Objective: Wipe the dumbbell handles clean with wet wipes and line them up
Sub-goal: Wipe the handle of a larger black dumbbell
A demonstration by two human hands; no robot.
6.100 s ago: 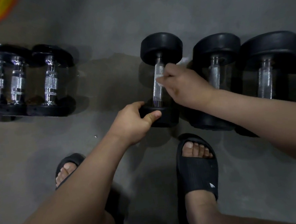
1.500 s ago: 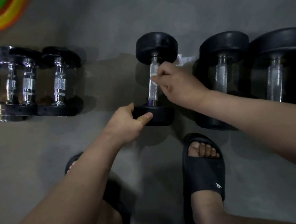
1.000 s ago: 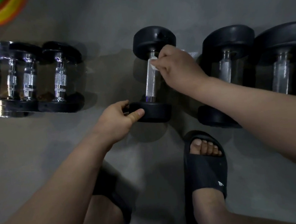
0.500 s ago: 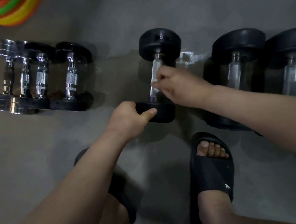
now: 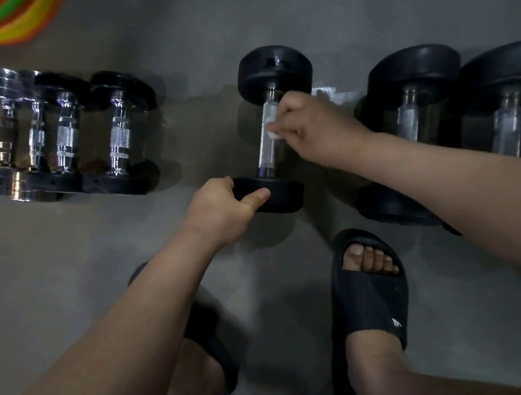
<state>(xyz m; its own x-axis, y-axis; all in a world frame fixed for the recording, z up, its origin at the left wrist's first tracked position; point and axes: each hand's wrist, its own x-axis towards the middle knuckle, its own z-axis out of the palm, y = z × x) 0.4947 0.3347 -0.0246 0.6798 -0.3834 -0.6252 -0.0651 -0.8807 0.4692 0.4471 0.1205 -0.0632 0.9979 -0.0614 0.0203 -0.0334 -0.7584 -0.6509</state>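
The dumbbell (image 5: 274,71) lies on the grey floor (image 5: 69,279), well apart from a row of 4 small dumbbells (image 5: 65,136) to its left and nearer 2 big dumbbells (image 5: 410,113) to its right. The left hand (image 5: 222,210) grips its near black head, fingers curled over the edge and thumb along the rim. The right hand (image 5: 313,128) pinches a white wipe (image 5: 270,120) against the upper part of the handle (image 5: 266,152). Both feet wear black slides (image 5: 371,307), below the dumbbells.
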